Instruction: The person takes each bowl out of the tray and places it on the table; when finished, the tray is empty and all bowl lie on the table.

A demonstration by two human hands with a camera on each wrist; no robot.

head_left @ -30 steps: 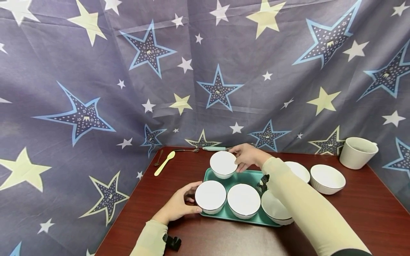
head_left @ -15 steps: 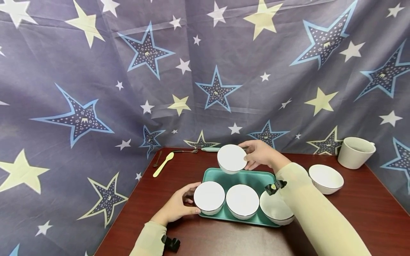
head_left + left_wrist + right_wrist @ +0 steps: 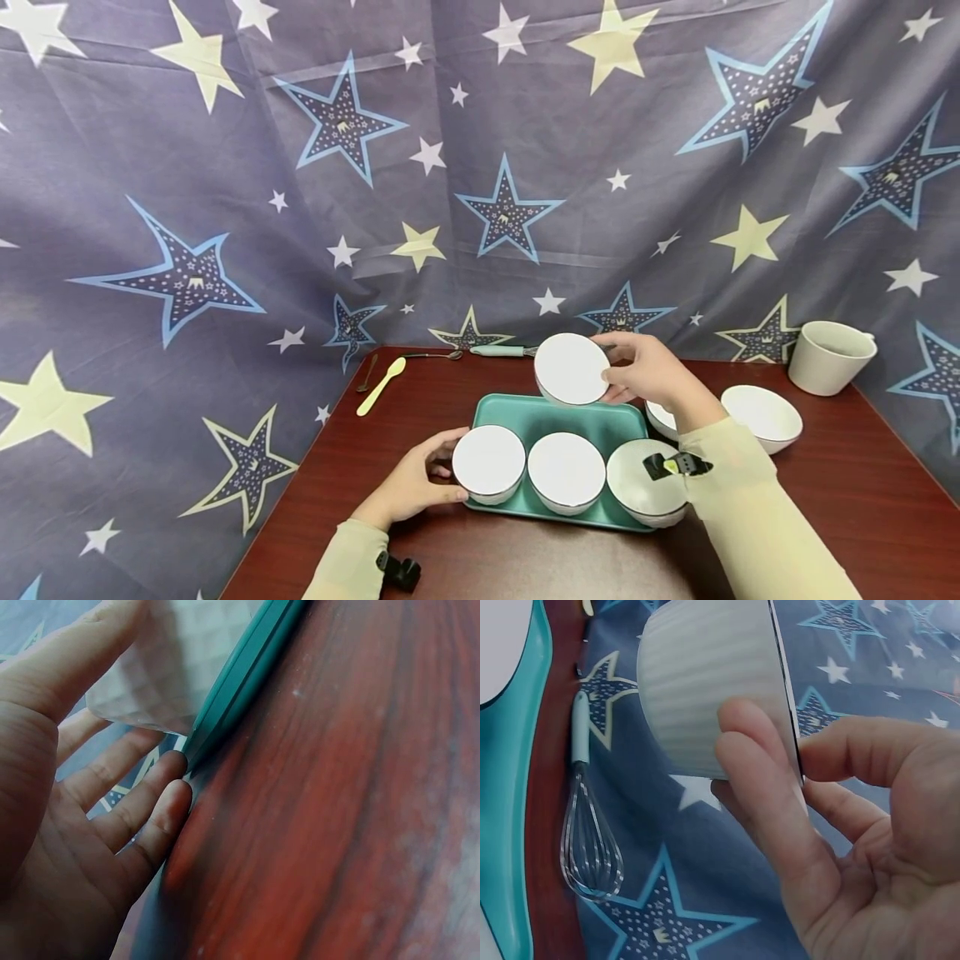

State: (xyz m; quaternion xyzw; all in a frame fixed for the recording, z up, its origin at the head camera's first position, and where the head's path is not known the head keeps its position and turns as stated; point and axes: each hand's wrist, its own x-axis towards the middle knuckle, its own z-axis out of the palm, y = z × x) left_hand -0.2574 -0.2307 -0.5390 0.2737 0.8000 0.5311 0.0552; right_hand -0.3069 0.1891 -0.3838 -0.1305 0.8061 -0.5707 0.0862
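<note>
My right hand (image 3: 648,372) pinches a white bowl (image 3: 572,369) by its right rim and holds it up over the back of the green tray (image 3: 504,407). Vertical ridges show on this bowl's outside in the right wrist view, with thumb and fingers on either side of the rim. In front, three white bowls stand in a row on the tray: a left bowl (image 3: 489,460), a middle bowl (image 3: 566,468) and a right bowl (image 3: 637,483). My left hand (image 3: 420,483) lies loosely around the left bowl's side, fingertips at the tray's edge in the left wrist view.
A ridged bowl (image 3: 761,415) and a light mug (image 3: 831,358) stand at the table's right. Another bowl (image 3: 662,419) is partly hidden by my right wrist. Along the back lie a whisk (image 3: 498,352), small dark spoons and a yellow spoon (image 3: 381,387).
My right hand has lifted the bowl and carried it rightward from the tray's back left. The left hand and the front row of bowls have stayed in place.
</note>
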